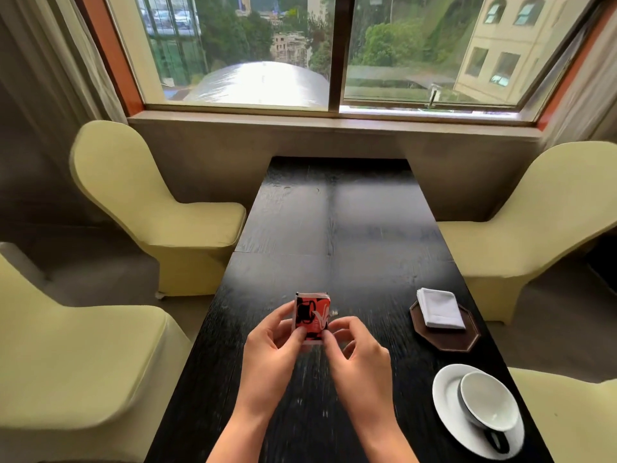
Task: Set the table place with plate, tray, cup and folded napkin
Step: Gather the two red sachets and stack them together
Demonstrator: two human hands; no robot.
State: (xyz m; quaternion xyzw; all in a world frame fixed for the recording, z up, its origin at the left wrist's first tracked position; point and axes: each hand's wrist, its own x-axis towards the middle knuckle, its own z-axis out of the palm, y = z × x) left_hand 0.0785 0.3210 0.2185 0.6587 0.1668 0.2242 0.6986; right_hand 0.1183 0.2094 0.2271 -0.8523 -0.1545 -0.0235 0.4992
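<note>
**Head view: both hands pinch a small red packet over the dark tabletop**

Head view, nearest first: the white plate [447, 426] sits at the right edge of the tabletop [334, 228], close to the person, with the cup [488, 403] resting on it, tilted, its dark handle pointing toward the near edge. Both look like glazed ceramic, so likely hard, smooth, fairly heavy and breakable. The cup would best be taken by its handle or round its body, the plate by its rim with fingers under it.

Left of the plate and a little farther out, the left hand [270, 342] and right hand [354, 352] meet above the middle of the tabletop. Each has thumb and fingers curled in a narrow pinch on the lower part of a red packet [312, 317] with black and white printing. The packet stands roughly upright, clear of the surface. It appears thin, light and pliable, probably a wrapped tissue or wipe, so a light grip at the edges should do; I cannot tell whether it is being opened.

Beyond the plate, along the same right edge, lies the brown eight-sided tray [467, 340] with the folded white napkin [440, 310] on it. The napkin is soft and light and could unfold if lifted by one corner. The tray looks stiff and flat, best lifted by two opposite edges.
</note>
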